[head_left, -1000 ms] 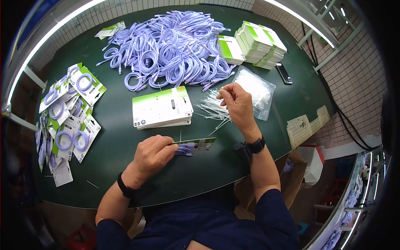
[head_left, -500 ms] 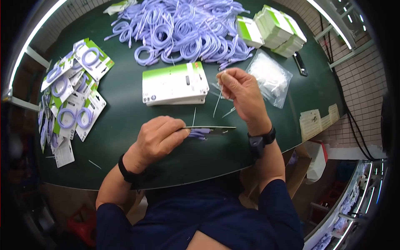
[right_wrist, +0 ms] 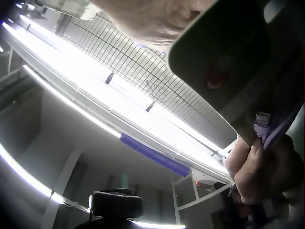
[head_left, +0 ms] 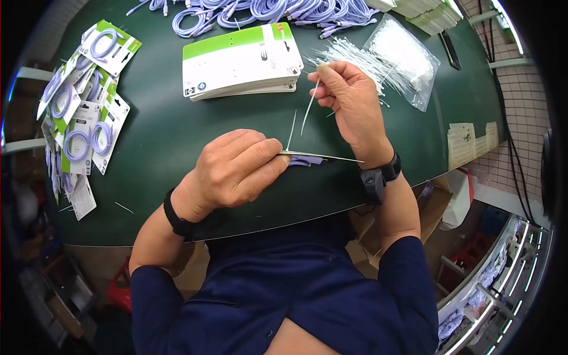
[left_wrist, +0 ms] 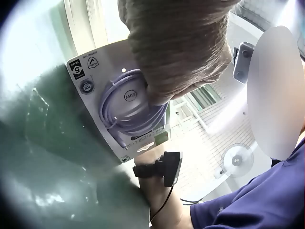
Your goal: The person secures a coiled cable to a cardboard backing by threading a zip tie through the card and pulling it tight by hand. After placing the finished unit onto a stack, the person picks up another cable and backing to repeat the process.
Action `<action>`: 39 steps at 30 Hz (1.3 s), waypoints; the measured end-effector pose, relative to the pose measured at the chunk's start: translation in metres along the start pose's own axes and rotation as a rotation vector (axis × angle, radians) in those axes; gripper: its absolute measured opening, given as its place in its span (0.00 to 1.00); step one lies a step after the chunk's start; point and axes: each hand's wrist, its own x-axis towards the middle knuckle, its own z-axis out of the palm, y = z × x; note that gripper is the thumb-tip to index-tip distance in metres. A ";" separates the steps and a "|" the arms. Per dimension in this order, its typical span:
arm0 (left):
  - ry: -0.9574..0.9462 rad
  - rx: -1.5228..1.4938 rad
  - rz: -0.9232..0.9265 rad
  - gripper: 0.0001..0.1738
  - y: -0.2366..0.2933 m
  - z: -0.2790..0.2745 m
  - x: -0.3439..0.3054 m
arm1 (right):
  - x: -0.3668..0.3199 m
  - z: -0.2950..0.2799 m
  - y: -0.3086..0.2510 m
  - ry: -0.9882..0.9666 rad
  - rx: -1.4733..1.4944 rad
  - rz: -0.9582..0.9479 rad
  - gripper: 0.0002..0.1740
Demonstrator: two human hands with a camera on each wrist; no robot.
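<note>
In the head view the left hand pinches a card held edge-on, with a coiled purple cable on its near side. A thin white tie sticks up from the card by the fingertips. Right of it, the right hand pinches another white tie that hangs down between thumb and fingers. The left wrist view shows the card's printed face and the cable loop, partly covered by the left hand. In the right wrist view the left hand grips the card's edge.
A stack of cards lies beyond the hands, loose white ties and a plastic bag to its right. Carded cables pile up at the left, loose purple cables at the back. A phone lies far right.
The head view has tilted down and closer. The right hand has come away from the loose ties with one tie and is nearer the card, which is now seen more edge-on.
</note>
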 end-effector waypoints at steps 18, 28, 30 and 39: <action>-0.027 0.019 -0.043 0.09 0.002 0.000 0.003 | -0.006 0.010 0.001 -0.114 -0.135 0.105 0.09; 0.010 0.033 -0.036 0.07 0.002 0.004 0.003 | -0.008 0.010 0.001 -0.120 -0.185 0.110 0.10; 0.012 0.028 -0.035 0.06 0.002 0.004 0.002 | -0.008 0.009 0.001 -0.119 -0.182 0.111 0.10; -0.030 0.001 -0.040 0.10 0.002 0.001 0.002 | -0.008 0.010 0.002 -0.148 -0.215 0.114 0.10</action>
